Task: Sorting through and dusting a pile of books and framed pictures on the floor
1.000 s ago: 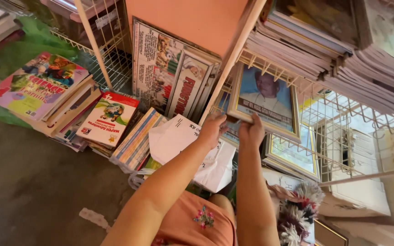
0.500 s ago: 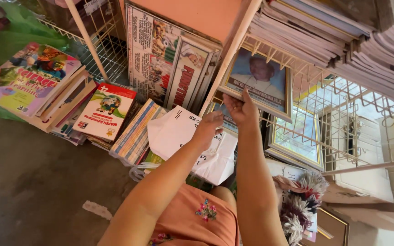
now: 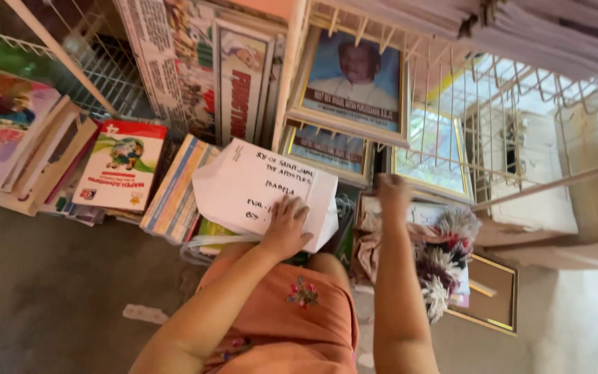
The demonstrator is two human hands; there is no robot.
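Cluttered wire shelving [image 3: 493,104], books and framed pictures stacked on grey floor. Left hand [image 3: 286,225] flat, fingers spread, on white handwritten envelope [image 3: 254,187] leaning against book stack [image 3: 174,187]. Right hand [image 3: 390,190] blurred below framed portrait [image 3: 353,79]; grip unclear.

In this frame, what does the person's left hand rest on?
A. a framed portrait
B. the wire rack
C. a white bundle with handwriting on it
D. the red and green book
C: the left hand lies flat on the white bundle, apart from books and frames.
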